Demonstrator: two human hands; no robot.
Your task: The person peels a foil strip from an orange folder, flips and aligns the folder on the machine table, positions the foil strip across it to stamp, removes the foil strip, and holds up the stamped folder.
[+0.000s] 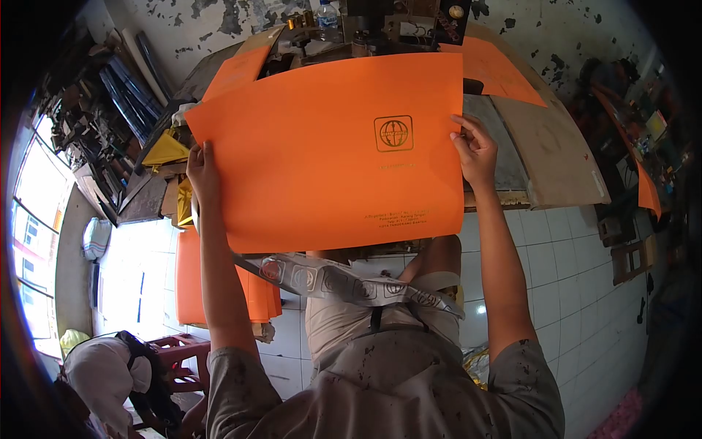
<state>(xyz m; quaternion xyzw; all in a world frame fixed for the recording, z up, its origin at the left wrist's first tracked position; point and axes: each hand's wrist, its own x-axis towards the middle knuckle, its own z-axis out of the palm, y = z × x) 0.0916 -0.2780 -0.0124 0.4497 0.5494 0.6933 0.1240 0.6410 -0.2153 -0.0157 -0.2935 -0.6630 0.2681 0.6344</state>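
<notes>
A large orange paper sheet (307, 154) is held up in front of me, above my lap. It bears a gold globe emblem (394, 134) in a square frame, with small gold lettering beneath. My left hand (204, 175) pinches the sheet's left edge, its thumb on the near face. At the right edge, my right hand (475, 150) grips the sheet between thumb and fingers. Across my lap lies a strip of silvery foil (351, 282) marked with repeated globe emblems. Behind the sheet stands a dark machine (365, 36), mostly hidden.
Orange sheets lie on the table at left (238, 72) and right (501, 69). A stack of orange sheets (191, 282) stands low on my left. A water bottle (326, 16) is beside the machine. Another person (110, 373) is at lower left, near a red stool (183, 358).
</notes>
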